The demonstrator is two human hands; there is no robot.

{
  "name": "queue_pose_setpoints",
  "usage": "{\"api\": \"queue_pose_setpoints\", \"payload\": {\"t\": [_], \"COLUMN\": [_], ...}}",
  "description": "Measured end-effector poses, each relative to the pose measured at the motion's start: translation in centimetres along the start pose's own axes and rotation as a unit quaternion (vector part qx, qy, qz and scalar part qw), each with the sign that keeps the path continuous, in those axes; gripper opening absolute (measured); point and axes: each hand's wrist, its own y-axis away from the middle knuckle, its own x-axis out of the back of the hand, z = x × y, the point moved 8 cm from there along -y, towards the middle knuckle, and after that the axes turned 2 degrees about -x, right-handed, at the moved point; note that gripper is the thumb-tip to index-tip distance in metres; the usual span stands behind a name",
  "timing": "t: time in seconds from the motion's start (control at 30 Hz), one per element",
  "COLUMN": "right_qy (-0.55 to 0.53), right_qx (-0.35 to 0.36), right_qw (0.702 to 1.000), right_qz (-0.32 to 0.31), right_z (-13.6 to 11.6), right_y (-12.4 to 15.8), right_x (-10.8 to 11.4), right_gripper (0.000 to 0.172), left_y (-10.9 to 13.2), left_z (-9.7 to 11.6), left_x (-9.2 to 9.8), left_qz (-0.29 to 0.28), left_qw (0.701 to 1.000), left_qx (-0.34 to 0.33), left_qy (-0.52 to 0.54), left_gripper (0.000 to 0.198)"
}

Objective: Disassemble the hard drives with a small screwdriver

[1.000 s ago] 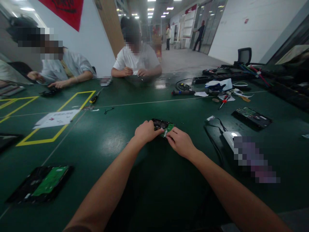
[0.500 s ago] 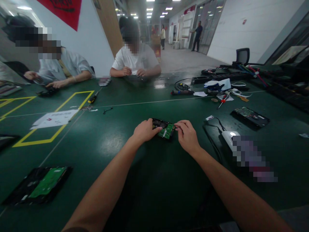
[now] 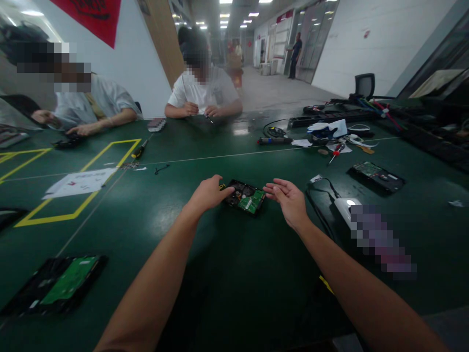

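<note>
Lifted clear of the hard drive (image 3: 245, 196) since half a second ago, the right hand (image 3: 289, 198) now hangs just to its right, released, fingers loosely spread and holding nothing. Its fingertips were pinched at the drive's right edge before; now they are apart from it. The left hand (image 3: 208, 193) has hardly shifted: its curled fingers still meet the drive's left corner, with a small yellow bit (image 3: 222, 186) showing at the fingertips, though whether it grips the drive or only steadies it I cannot tell. With the right hand gone, the drive lies flat on the green table (image 3: 234, 274) between the two hands, its green circuit board (image 3: 252, 201) fully uncovered, so only the left hand is on the work at present. Further right a black cable (image 3: 322, 198) runs to a white box (image 3: 348, 205), with another drive (image 3: 375, 175) beyond. A third drive (image 3: 54, 283) lies near left, and a paper sheet (image 3: 80, 181) sits on yellow tape lines (image 3: 84, 208). Two people sit across the table
</note>
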Motion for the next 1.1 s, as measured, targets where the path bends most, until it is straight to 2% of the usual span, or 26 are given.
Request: {"api": "queue_pose_setpoints", "payload": {"t": [0.13, 0.27, 0.4, 0.6, 0.77, 0.97, 1.1], "right_qy": [0.025, 0.013, -0.080, -0.104, -0.073, -0.034, 0.008], "right_qx": [-0.014, -0.039, -0.080, -0.078, -0.045, 0.003, 0.038], "right_qw": [0.999, 0.999, 0.994, 0.991, 0.996, 0.996, 0.994], "right_qz": [0.018, 0.022, 0.006, 0.008, 0.006, 0.082, 0.105], "right_z": [0.3, 0.5, 0.4, 0.2, -0.3, -0.8, -1.1], "right_y": [0.0, 0.1, 0.4, 0.4, 0.1, 0.1, 0.3], "right_x": [0.3, 0.3, -0.1, 0.1, 0.4, 1.6, 2.0], "right_gripper": [0.032, 0.028, 0.023, 0.025, 0.037, 0.025, 0.033], "left_y": [0.3, 1.1, 1.4, 2.1, 2.8, 2.8, 2.9], "left_z": [1.4, 2.8, 3.1, 4.1, 5.2, 5.4, 5.7], "left_x": [3.0, 5.2, 5.8, 6.5, 7.2, 7.0, 7.0], "left_qz": [0.091, 0.138, 0.134, 0.120, 0.121, 0.115, 0.112], "left_qw": [0.995, 0.982, 0.957, 0.912, 0.904, 0.905, 0.902], "left_qx": [-0.038, -0.085, -0.103, -0.133, -0.155, -0.158, -0.161], "left_qy": [0.003, 0.093, 0.237, 0.368, 0.379, 0.379, 0.385], "left_gripper": [0.042, 0.042, 0.045, 0.041, 0.042, 0.043, 0.043]}}
